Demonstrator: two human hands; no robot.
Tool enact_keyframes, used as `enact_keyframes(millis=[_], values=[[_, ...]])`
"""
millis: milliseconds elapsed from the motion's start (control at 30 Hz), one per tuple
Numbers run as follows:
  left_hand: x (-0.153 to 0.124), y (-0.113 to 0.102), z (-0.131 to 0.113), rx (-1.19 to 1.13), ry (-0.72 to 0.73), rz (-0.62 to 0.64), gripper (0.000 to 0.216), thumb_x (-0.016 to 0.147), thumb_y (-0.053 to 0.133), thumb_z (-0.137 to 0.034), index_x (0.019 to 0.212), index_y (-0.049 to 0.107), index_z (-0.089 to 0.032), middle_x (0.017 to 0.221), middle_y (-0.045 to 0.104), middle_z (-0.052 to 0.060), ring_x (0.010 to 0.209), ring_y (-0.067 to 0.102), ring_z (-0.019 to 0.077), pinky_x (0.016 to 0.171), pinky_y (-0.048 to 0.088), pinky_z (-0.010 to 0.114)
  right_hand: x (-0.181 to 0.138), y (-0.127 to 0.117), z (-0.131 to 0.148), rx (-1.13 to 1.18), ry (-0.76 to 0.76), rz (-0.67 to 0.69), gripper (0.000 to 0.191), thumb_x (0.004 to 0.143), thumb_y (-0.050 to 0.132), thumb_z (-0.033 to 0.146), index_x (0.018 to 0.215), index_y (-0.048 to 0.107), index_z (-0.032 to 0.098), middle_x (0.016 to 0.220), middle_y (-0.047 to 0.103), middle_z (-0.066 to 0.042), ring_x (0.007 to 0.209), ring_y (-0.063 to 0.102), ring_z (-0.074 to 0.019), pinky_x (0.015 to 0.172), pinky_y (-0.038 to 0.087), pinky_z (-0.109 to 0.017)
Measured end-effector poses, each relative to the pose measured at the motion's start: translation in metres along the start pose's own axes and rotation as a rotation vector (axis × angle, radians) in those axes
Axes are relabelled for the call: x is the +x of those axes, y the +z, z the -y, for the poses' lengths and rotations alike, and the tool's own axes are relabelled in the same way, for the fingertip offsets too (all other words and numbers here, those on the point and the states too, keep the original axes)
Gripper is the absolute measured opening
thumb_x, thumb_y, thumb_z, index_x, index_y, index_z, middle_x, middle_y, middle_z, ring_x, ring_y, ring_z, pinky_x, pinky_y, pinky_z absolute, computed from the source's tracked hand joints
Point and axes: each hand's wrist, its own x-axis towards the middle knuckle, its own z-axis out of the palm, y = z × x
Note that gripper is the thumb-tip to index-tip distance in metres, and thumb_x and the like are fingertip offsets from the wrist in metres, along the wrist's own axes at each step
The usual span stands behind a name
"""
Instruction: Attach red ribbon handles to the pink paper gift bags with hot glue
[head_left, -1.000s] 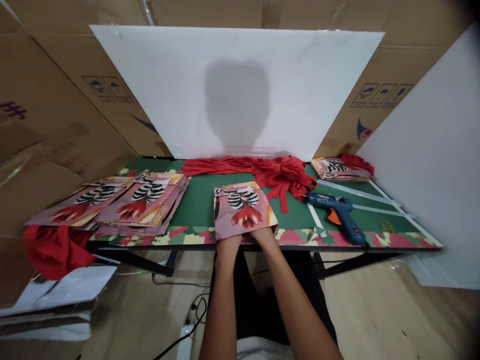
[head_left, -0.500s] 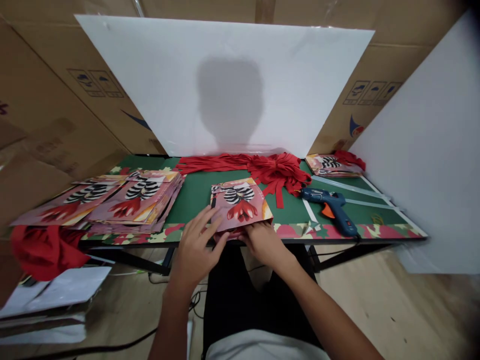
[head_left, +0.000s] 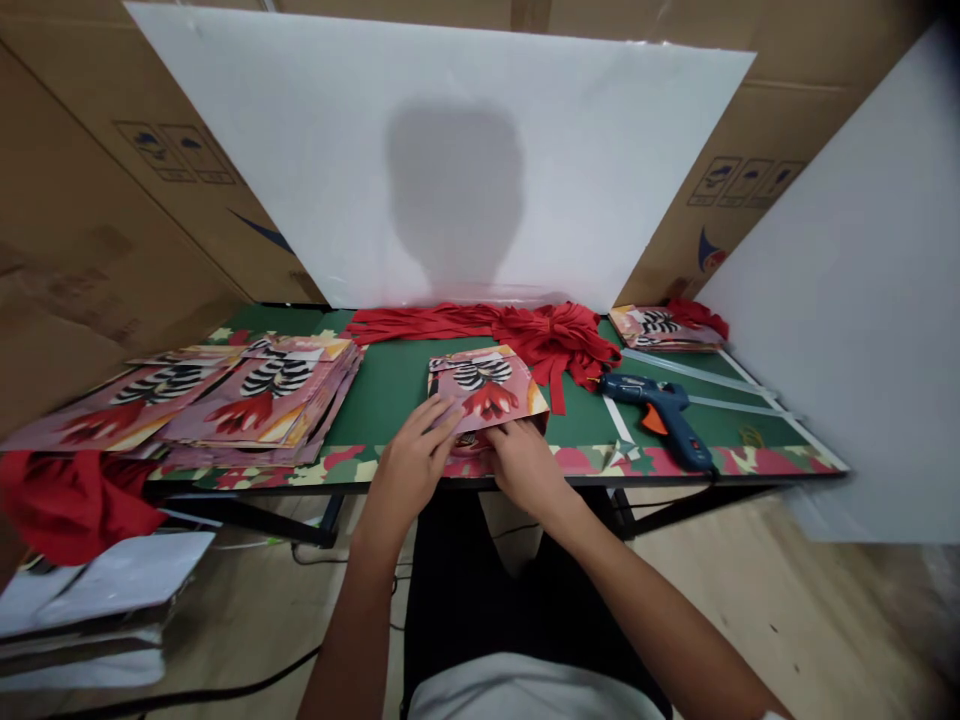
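Note:
A printed paper bag (head_left: 487, 385), pink with a striped torso and a red tulip-like shape, lies flat near the table's front edge. Its near end is parted, and a reddish inner side shows there. My left hand (head_left: 411, 455) is closed on the bag's left edge, with the fingers over the top near the corner. At the near opening, my right hand (head_left: 529, 468) has its bent fingers tucked under the upper layer, gripping the bag; the fingertips are hidden inside.
Stacks of similar bags (head_left: 259, 395) lie at left, and more bags (head_left: 652, 328) at far right. Red ribbon strips (head_left: 555, 335) run along the back. A blue glue gun (head_left: 667, 415) lies right, beside clear glue sticks (head_left: 697, 372). A white board (head_left: 585, 180) stands behind.
My left hand has moved from spread fingers beside the bag onto its left edge. The bag has shifted slightly right and away. My right hand stays at its opening.

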Motion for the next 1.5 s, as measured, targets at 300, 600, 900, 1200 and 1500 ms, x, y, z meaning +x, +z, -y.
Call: enact_keyframes(millis=[300, 600, 900, 1200, 1500], values=[[-0.003, 0.006, -0.005, 0.009, -0.014, -0.03, 0.037, 0.112, 0.054, -0.028, 0.144, 0.073, -0.023, 0.147, 0.073, 0.011, 0.148, 0.061, 0.0295, 0.12, 0.059, 0.052, -0.024, 0.021, 0.0, -0.045, -0.152, -0.374, 0.024, 0.102, 0.063, 0.006, 0.118, 0.077, 0.016, 0.11, 0.074, -0.012, 0.106, 0.066, -0.0272, 0.109, 0.052, -0.041], [-0.003, 0.005, -0.007, -0.016, -0.014, 0.003, 0.036, 0.111, 0.056, -0.027, 0.141, 0.075, -0.018, 0.147, 0.072, 0.013, 0.15, 0.059, 0.0301, 0.121, 0.057, 0.052, -0.053, 0.026, 0.001, -0.023, -0.175, -0.447, 0.041, 0.103, 0.049, 0.0, 0.132, 0.074, 0.015, 0.121, 0.078, -0.01, 0.113, 0.068, -0.0247, 0.122, 0.046, -0.045], [0.004, -0.019, 0.0, -0.18, -0.07, 0.162, 0.04, 0.112, 0.056, -0.038, 0.145, 0.073, -0.022, 0.154, 0.068, 0.01, 0.153, 0.057, 0.0288, 0.128, 0.049, 0.055, -0.062, 0.027, -0.001, 0.05, -0.171, -0.468, 0.035, 0.108, 0.05, 0.004, 0.127, 0.077, 0.016, 0.119, 0.082, -0.006, 0.112, 0.072, -0.0242, 0.119, 0.05, -0.046], [0.012, -0.015, -0.005, -0.154, -0.104, 0.176, 0.044, 0.114, 0.047, -0.036, 0.149, 0.07, -0.022, 0.157, 0.066, 0.009, 0.156, 0.054, 0.0269, 0.131, 0.046, 0.055, -0.061, 0.032, 0.013, 0.054, -0.117, -0.507, 0.028, 0.109, 0.053, 0.008, 0.12, 0.077, 0.015, 0.115, 0.082, -0.007, 0.112, 0.075, -0.0254, 0.116, 0.051, -0.046], [0.005, -0.003, -0.013, -0.068, -0.114, 0.154, 0.047, 0.114, 0.04, -0.027, 0.152, 0.066, -0.021, 0.161, 0.062, 0.011, 0.161, 0.047, 0.0277, 0.131, 0.046, 0.057, -0.085, 0.04, 0.015, -0.003, -0.101, -0.389, 0.047, 0.109, 0.055, 0.014, 0.156, 0.061, 0.014, 0.151, 0.07, -0.01, 0.149, 0.059, -0.026, 0.131, 0.038, -0.047]])
